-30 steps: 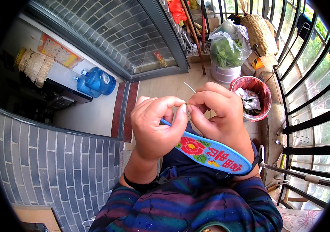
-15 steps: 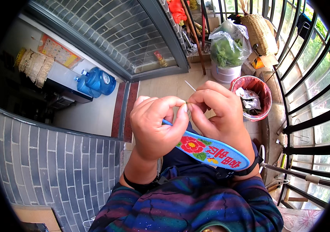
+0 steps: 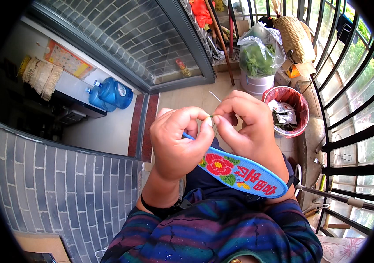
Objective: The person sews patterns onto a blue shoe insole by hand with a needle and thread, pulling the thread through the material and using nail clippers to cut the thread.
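My left hand (image 3: pixel 179 138) and my right hand (image 3: pixel 244 127) meet in front of my chest, fingertips nearly touching. Each pinches a short bit of green thread (image 3: pixel 212 115) between thumb and forefinger. A thin, pale needle-like stick (image 3: pixel 215 97) juts out beyond my right fingers; its other end is hidden. An embroidered insole (image 3: pixel 244 173), blue-edged with a red flower, green leaves and red characters, hangs slantwise below my hands. Its upper end runs behind my left thumb, and its lower end lies by my right forearm. Whether my left fingers grip it is hidden.
A bin with a red liner (image 3: pixel 304 105) stands beyond my right hand, next to a white bucket (image 3: pixel 258 84) with bagged greens. Black railings (image 3: pixel 358 168) line the right. At left are a brick wall (image 3: pixel 64 188), a doorway and blue water jugs (image 3: pixel 119 93).
The insole's lower end has swung slightly right and down. Both hands keep their pinch with hardly any shift, and a little more green thread shows between the fingertips.
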Demonstrator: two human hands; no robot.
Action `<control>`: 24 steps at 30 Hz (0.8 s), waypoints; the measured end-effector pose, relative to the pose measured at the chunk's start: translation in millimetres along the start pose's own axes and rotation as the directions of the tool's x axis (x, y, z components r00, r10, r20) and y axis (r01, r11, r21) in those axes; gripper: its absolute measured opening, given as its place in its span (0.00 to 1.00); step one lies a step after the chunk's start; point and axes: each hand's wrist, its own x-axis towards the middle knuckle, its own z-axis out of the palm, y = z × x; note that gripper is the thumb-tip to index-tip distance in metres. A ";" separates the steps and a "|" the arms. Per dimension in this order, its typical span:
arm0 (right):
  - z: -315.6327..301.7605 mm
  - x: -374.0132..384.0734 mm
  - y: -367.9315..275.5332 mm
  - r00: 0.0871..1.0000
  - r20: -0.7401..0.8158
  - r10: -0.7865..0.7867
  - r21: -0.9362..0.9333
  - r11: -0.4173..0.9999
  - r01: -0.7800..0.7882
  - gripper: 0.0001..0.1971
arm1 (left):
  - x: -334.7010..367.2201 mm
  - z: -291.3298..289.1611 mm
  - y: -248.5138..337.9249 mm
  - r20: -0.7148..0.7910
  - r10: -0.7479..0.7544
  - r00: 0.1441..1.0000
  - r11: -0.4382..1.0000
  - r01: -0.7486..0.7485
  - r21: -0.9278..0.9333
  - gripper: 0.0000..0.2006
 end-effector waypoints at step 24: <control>-2.2 0.5 -1.7 0.994 -0.016 -0.104 0.007 0.995 0.104 0.04 | -4.9 0.1 3.8 0.049 -0.250 0.967 0.947 0.255 -0.194 0.06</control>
